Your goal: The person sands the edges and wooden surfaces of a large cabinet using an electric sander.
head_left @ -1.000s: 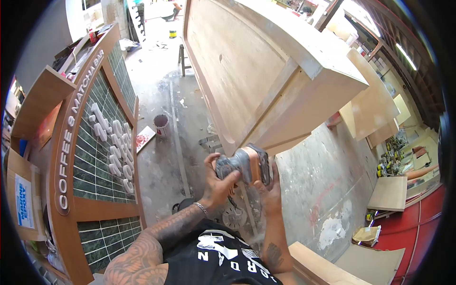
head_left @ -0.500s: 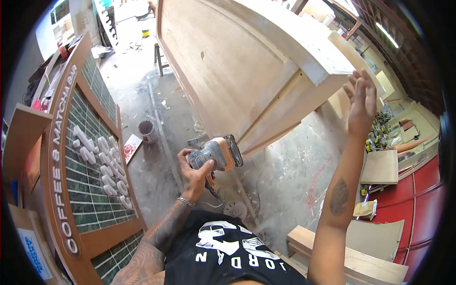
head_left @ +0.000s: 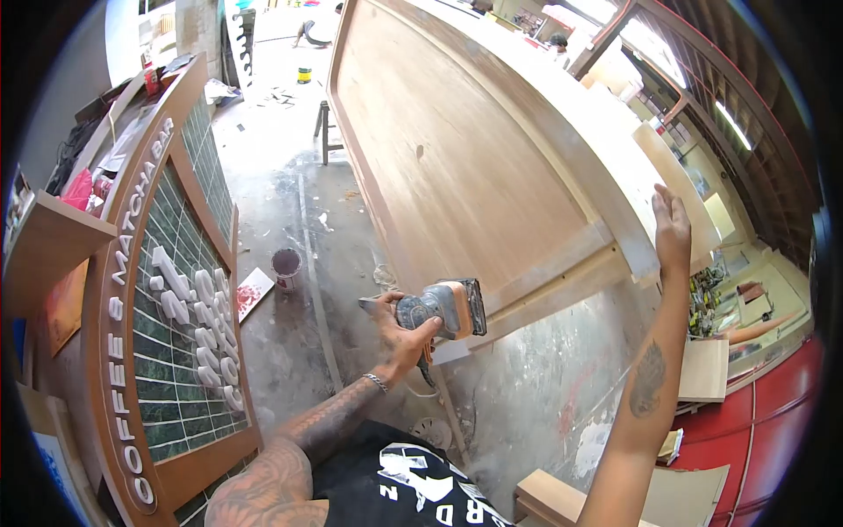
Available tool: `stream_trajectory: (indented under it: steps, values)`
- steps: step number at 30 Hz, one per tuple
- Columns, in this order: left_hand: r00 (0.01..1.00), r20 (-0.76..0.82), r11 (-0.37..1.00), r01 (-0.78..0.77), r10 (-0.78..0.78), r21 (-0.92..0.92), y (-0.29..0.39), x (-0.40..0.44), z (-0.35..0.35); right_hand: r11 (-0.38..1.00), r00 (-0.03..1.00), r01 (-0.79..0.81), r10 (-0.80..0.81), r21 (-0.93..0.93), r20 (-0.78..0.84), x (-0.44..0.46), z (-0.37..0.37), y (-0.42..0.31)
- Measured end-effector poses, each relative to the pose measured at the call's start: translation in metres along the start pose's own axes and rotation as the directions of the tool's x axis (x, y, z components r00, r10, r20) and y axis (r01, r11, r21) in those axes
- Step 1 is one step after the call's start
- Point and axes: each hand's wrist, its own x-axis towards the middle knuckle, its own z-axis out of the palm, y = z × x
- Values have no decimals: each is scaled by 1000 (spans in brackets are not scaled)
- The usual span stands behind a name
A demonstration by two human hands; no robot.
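Clasping sander [head_left: 446,309] in left hand [head_left: 406,335] | holding right hand [head_left: 673,233] straight-fingered, nearer wooden cabinet [head_left: 474,167], can't tell if touching | facing along cabinet's length

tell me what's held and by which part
The left hand grips the sander by its rounded grey end, away from its dark base. The right hand is at the edge of the wooden unit; whether it grips cannot be told.

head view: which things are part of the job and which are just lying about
Likely the job:
- sander, in the left grip
- wooden panel

Apparently just about:
- bucket
- yellow tin
- coffee sign
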Motion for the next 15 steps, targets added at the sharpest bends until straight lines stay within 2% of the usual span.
stream_trajectory:
  steps: [3,5,8,12,13,15]
  values:
    - [999,-34,1000,20,-19,20,-7,24,-2,999,999,-37,38,-26,38,2,0,2]
    - [996,-51,997,-69,70,19,-10,43,-1,999,998,-44,45,-23,42,2,0,4]
    - [989,-48,989,-140,138,-53,7,74,6,999,997,-48,49,-24,51,2,-1,2]
    - [994,-68,989,-96,89,-109,52,108,26,997,996,-69,71,-36,57,-3,0,-10]
    - [983,-64,980,-176,171,-92,55,123,32,997,996,-77,78,-31,51,-3,0,-11]
    - [978,-25,974,-209,208,-87,74,136,47,999,998,-36,36,-17,43,-5,0,-10]
